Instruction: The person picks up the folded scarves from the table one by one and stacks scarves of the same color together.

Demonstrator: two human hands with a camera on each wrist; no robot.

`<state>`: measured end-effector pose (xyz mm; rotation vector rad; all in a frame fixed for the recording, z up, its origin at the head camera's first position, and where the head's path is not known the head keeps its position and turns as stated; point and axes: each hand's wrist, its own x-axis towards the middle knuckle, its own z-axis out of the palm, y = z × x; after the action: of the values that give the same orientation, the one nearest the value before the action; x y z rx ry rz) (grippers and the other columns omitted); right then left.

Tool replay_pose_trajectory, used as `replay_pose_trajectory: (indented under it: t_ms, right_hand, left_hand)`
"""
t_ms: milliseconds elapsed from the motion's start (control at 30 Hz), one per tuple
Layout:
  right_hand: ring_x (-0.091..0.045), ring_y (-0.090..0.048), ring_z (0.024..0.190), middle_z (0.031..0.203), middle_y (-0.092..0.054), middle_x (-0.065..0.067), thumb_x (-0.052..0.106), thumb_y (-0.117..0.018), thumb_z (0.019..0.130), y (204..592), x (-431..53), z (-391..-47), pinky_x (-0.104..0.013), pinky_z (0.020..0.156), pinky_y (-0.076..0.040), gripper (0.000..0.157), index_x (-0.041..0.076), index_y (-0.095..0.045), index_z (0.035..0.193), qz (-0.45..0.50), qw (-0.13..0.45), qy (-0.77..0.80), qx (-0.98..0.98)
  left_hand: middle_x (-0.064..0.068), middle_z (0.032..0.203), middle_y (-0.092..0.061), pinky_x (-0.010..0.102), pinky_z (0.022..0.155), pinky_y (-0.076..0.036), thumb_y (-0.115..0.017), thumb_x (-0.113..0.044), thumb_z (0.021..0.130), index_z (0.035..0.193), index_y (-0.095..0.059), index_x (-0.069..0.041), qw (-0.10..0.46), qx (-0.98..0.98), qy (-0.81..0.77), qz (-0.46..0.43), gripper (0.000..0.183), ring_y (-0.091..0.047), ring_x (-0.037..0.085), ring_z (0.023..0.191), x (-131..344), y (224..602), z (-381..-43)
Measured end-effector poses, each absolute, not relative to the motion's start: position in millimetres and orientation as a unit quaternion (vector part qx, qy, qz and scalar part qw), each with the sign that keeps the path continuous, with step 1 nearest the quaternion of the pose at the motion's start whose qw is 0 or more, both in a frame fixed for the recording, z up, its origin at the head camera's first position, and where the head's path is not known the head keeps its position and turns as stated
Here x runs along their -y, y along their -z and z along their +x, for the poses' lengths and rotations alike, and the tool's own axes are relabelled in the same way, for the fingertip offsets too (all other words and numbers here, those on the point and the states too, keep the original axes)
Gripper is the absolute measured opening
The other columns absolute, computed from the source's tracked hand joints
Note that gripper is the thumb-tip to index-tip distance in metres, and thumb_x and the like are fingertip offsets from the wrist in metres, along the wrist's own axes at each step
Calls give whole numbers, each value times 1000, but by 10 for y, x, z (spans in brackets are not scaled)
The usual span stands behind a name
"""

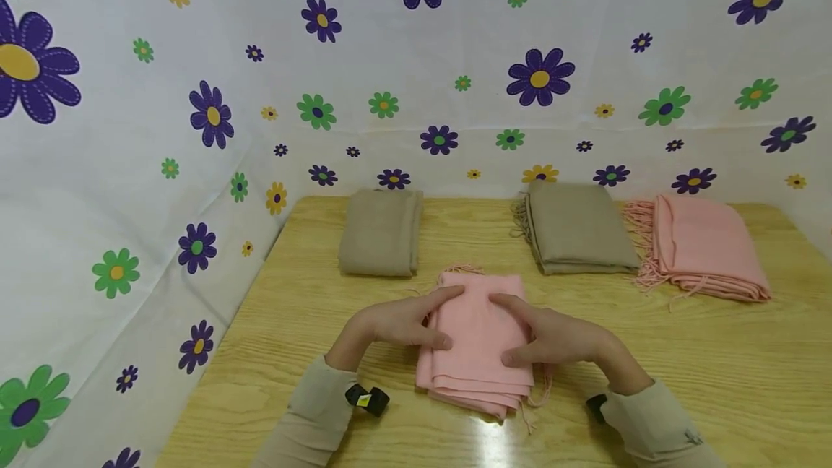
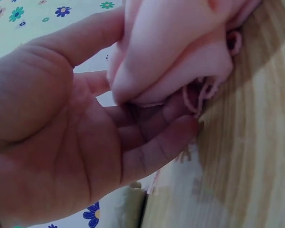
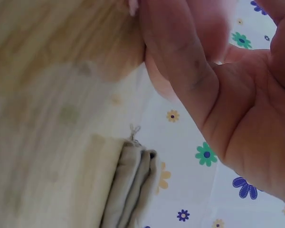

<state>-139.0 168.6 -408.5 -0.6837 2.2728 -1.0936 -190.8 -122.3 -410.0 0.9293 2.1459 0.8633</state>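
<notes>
A folded pink scarf (image 1: 481,338) with fringe lies near the middle of the wooden table in the head view. From its left side my left hand (image 1: 412,320) grips it, thumb on the top layer. In the left wrist view, the fingers of that hand curl round the edge of the pink cloth (image 2: 166,47), beside some looped fringe. My right hand (image 1: 552,334) holds the opposite edge, its thumb also over the top. The right wrist view shows that palm (image 3: 256,114) close up, with only a little pink cloth visible and the fingertips partly hidden.
Behind the pink scarf, a folded beige cloth (image 1: 380,233) lies at the left. A fringed olive-beige scarf (image 1: 578,230) and another folded pink scarf (image 1: 705,244) lie at the right. A flower-printed white sheet (image 1: 416,49) hangs round the table (image 1: 260,352).
</notes>
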Motion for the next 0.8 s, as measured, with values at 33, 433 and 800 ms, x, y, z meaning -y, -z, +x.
replay_pose_trajectory:
  t_ms: [33,433,800]
  right_hand:
    - [-28,-54,111,142,-43,-31,34,-71,92,4063,-1688,-1393,-48,94,-44,88,14,-18,159,-248,265,400,-842]
    - [-27,-58,61,102,-57,-18,28,-69,94,3632,-1679,-1618,-44,50,-51,79,13,-23,157,-208,221,406,-862]
    - [-39,-57,111,130,-46,-28,26,-68,95,3666,-1337,-2195,-47,81,-55,77,15,-24,157,-180,174,514,-820]
  left_hand:
    - [15,162,-21,41,114,-29,-64,-35,96,161,-13,-19,316,-818,-325,355,84,-32,21,141,1239,4096,-1913]
    - [12,119,-59,40,83,-55,-62,-23,99,159,-19,-14,297,-816,-375,324,75,-66,25,98,1606,3903,-2068]
    - [22,124,-55,41,88,-50,-60,-17,99,155,-27,-6,196,-828,-438,289,66,-58,32,109,1898,3740,-2394]
